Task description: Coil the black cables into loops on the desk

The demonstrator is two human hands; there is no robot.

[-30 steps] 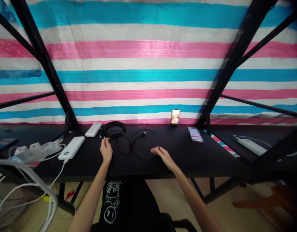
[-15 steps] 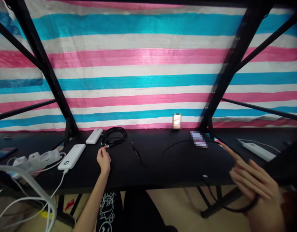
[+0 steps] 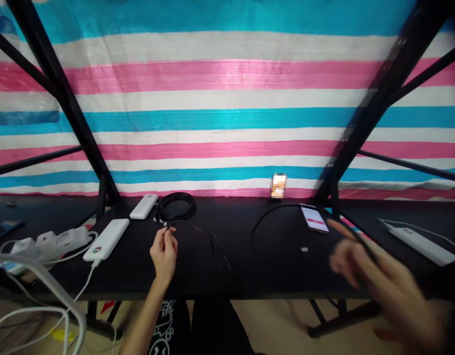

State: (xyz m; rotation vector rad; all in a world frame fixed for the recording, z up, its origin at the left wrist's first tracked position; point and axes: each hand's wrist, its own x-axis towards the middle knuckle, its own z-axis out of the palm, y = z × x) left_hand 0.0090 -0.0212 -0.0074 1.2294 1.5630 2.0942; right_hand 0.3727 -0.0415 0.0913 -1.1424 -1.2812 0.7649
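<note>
My left hand hovers over the black table, its fingertips pinched on one end of a thin black cable. The cable trails right across the table in a loose arc toward my right hand. That hand is low at the right and smeared by motion, with a dark strand crossing its fingers; its grip is unclear. A small cable plug lies on the table between my hands. A second black cable, coiled, rests just beyond my left hand.
Two white power banks lie at the left, one wired. A white power strip sits further left. A phone lies face up at the right, with a white device beyond. Black frame posts rise at both sides.
My right hand swung out from the table's middle to the right, dragging the cable open from a loop into a long arc. My left hand stayed near the coil, shifting slightly toward me.
</note>
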